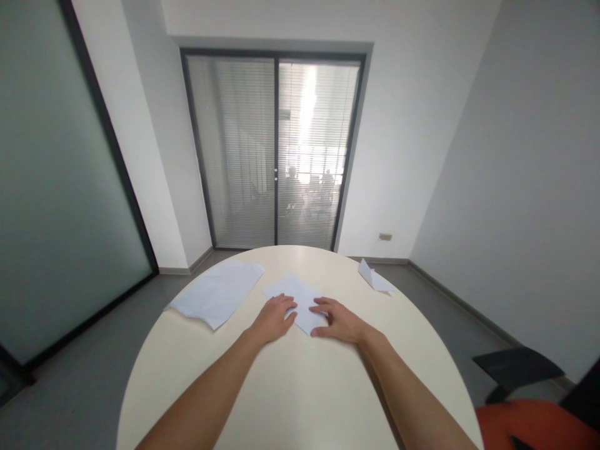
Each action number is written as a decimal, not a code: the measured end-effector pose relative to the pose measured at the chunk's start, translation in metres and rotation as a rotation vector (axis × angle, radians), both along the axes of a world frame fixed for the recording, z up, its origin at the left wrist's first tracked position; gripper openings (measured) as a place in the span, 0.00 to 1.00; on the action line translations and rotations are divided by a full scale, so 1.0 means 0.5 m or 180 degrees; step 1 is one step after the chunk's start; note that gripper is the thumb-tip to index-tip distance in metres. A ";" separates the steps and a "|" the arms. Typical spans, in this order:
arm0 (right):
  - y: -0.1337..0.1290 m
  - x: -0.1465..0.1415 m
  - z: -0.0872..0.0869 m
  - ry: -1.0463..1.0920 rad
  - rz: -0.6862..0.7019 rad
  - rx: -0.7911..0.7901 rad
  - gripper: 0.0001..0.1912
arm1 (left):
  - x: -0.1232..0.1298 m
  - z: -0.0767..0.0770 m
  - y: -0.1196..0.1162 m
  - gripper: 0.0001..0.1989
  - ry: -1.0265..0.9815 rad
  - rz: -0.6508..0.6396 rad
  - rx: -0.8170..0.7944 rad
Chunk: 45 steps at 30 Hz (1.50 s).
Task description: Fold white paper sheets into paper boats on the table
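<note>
A small white paper [302,300] lies on the pale round table [300,394], its near corner pointing toward me. My left hand [275,317] rests at the paper's left edge, fingers apart and slightly curled. My right hand [336,320] is at the paper's right side, thumb and fingers spread with a gap between them. Both hands touch or hover just over the paper; neither is closed on it. To the left lies a larger, creased white sheet [218,292]. At the table's right far edge stands a folded white paper piece [375,279].
An orange-seated chair [529,425] with a black armrest [518,367] is at the lower right, beside the table. Beyond the table is a glass door with blinds [234,156]. A frosted glass panel [60,175] stands on the left.
</note>
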State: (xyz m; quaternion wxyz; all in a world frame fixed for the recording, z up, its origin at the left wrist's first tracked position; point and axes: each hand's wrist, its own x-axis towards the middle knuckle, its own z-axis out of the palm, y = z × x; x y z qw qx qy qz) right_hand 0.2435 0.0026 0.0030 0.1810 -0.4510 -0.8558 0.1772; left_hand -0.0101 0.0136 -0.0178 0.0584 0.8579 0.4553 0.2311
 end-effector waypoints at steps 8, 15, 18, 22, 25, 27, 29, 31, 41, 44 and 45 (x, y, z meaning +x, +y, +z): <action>0.006 -0.002 -0.005 0.0129 -0.0030 0.0132 0.38 | 0.003 -0.001 -0.003 0.19 -0.0102 -0.0129 -0.0038; 0.000 -0.003 0.009 0.0214 -0.0227 0.0142 0.31 | 0.000 0.015 -0.016 0.22 -0.0012 -0.0357 -0.0085; -0.008 -0.011 0.026 0.0020 -0.0263 0.0244 0.30 | 0.000 0.020 -0.017 0.20 -0.0022 -0.0562 -0.0060; -0.010 -0.029 0.025 0.0064 -0.0223 0.0442 0.31 | 0.008 0.019 -0.020 0.15 -0.0175 -0.0711 -0.0013; -0.006 -0.041 0.007 0.0111 0.0009 0.0475 0.31 | 0.021 0.024 -0.032 0.10 -0.0313 -0.1010 -0.0030; -0.003 -0.045 -0.004 0.0067 0.0118 0.0354 0.33 | 0.030 0.031 -0.043 0.06 -0.0350 -0.1248 -0.0103; -0.001 -0.045 -0.012 -0.0032 0.0072 0.0177 0.35 | 0.040 0.039 -0.054 0.02 -0.0313 -0.1421 -0.0164; 0.001 -0.042 -0.018 -0.0141 -0.0015 0.0007 0.35 | 0.049 0.043 -0.061 0.04 -0.0269 -0.1469 -0.0153; 0.002 -0.039 -0.023 -0.0429 0.0037 -0.0147 0.31 | 0.053 0.016 -0.044 0.12 -0.0021 -0.0033 -0.0009; -0.002 -0.041 -0.016 -0.0432 0.0178 -0.0138 0.33 | 0.039 0.011 -0.031 0.20 0.0179 0.0307 -0.0157; -0.003 -0.042 -0.015 -0.0427 0.0223 -0.0127 0.33 | 0.035 0.010 -0.028 0.23 0.0279 0.0368 -0.0233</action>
